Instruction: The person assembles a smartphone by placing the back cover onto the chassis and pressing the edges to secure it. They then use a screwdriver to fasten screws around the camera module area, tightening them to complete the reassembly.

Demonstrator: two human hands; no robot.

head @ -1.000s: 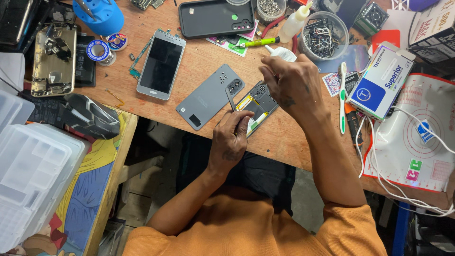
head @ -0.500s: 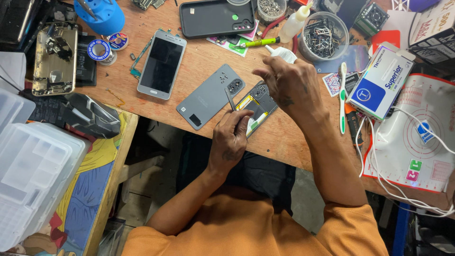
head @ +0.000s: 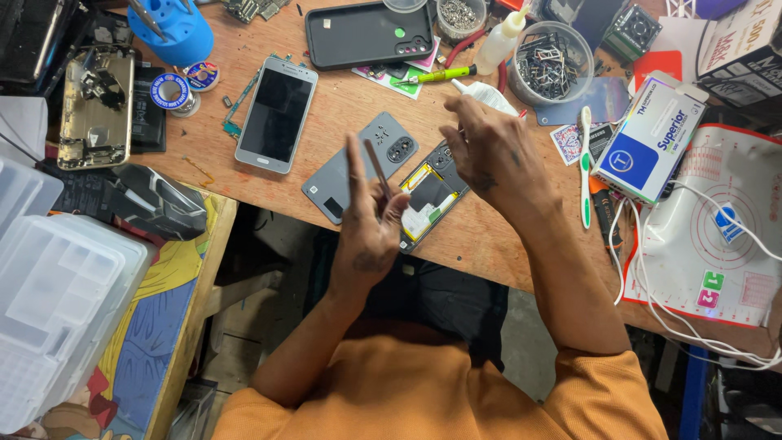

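My left hand (head: 371, 232) is raised above the table's front edge, its fingers pinching a thin dark rod-like tool (head: 377, 169) that points up. Just to its right lies an opened phone (head: 426, 202) with its insides showing, and a grey back cover (head: 350, 171) lies beside that. My right hand (head: 493, 155) hovers over the top end of the opened phone with its fingers curled inward. What those fingers hold is hidden. A white crumpled cloth (head: 489, 94) shows just beyond its knuckles.
On the wooden table (head: 334, 106) lie a silver phone (head: 277, 114), a black phone case (head: 366, 33), a clear tub of metal parts (head: 547, 65), a white-and-green toothbrush (head: 585, 163) and a white-and-blue box (head: 652, 138). A white mat with cable (head: 725, 236) is right, clear plastic boxes (head: 57, 301) left.
My left hand has lifted off the opened phone and now holds the thin tool upright. The white-and-green piece seen at the phone's lower end is out of sight. My right hand rose slightly.
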